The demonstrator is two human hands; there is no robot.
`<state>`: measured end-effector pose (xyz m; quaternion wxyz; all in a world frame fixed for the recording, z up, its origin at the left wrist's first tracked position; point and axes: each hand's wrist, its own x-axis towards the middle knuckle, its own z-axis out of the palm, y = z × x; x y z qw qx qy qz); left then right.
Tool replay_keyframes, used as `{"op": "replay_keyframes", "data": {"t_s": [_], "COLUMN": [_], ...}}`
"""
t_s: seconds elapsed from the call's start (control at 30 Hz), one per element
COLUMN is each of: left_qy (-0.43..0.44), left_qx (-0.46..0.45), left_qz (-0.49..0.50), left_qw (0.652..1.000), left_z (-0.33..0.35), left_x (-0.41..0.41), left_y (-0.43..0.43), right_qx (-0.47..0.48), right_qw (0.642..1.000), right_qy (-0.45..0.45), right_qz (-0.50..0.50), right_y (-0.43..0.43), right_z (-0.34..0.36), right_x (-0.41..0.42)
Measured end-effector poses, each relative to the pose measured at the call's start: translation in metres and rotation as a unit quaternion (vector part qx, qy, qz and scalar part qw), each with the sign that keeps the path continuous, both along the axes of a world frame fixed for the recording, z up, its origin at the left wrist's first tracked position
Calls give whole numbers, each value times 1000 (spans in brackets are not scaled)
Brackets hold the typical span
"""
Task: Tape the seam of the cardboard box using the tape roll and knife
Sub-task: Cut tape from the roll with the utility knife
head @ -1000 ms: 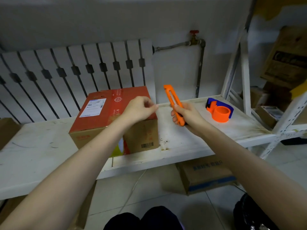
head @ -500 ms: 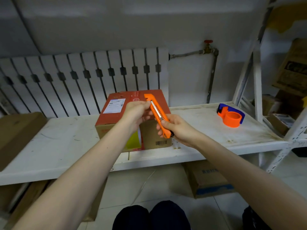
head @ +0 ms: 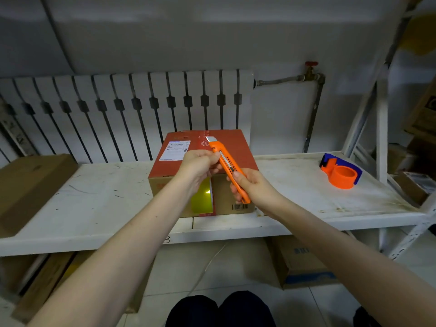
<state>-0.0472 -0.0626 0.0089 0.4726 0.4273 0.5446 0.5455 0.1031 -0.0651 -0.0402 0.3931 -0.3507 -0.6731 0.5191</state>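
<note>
My right hand (head: 253, 187) grips the knife (head: 230, 169) — left hand (head: 200, 162) pinching its upper body — blade angled up-left over the cardboard box (head: 205, 161) just beyond.

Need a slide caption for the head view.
Both hands hold an orange utility knife, blade extended, above a red-topped cardboard box; tape dispenser sits aside.

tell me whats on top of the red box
A white shipping label lies on the box top's left half. Both hands and the knife hide the nearer part.

Both hands (head: 200, 165) raised, fingers (head: 237, 178) curled
</note>
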Motion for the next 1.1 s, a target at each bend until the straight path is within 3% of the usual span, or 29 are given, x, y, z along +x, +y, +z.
{"op": "replay_keyframes", "data": {"t_s": [0.17, 0.33, 0.43, 0.5, 0.63, 0.77, 0.87, 1.0, 1.1], "left_qy": [3, 19, 48, 118, 225, 187, 132, 106, 69], "left_qx": [1, 7, 13, 16, -15, -93, -124, -100, -73], "left_qz": [-9, -10, 25, 77, 159, 145, 113, 98, 87], "left_qw": [1000, 1000, 998, 990, 961, 967, 977, 984, 991], "left_z": [-2, -1, -1, -4, -16, -32, -41, -47, -47], "left_x": [-2, -7, -15, -21, -28, -23, -17, -14, -11], "left_y": [1, 0, -2, -4, -15, -26, -32, -36, -40], "right_qx": [-10, -83, -33, 37, 224, 308, 344, 385, 379], "right_qw": [1000, 995, 998, 991, 910, 850, 822, 784, 791], "right_qy": [-4, 15, -47, -115, -305, -383, -420, -463, -458], "right_qz": [1, 55, 21, -57, -169, -192, -169, -151, -145], "right_y": [1, 4, 11, 20, 40, 51, 55, 59, 64], "right_z": [-3, 5, 14, 18, 20, 16, 12, 4, 1], "right_x": [-1, -2, -4, -5, -9, -26, -37, -39, -38]}}
